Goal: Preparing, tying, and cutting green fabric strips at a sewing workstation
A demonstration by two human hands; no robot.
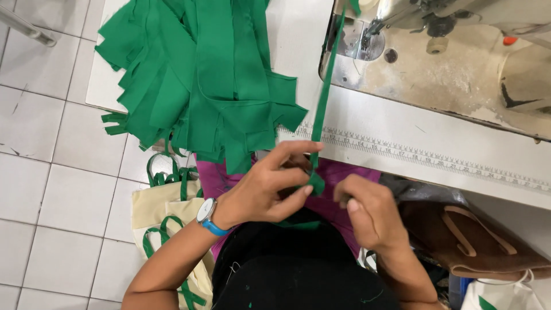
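Below the table edge, both hands (313,198) pinch a green strap (322,100) (its end hidden).

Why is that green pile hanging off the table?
The strips are heaped unevenly, ends drooping over the table edge. Cream bags lie on the floor below. The left hand pinches one strip from the machine.

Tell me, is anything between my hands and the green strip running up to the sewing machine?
Nothing visible. The left hand already pinches the green strip at its lower end; the right hand sits just beside it.
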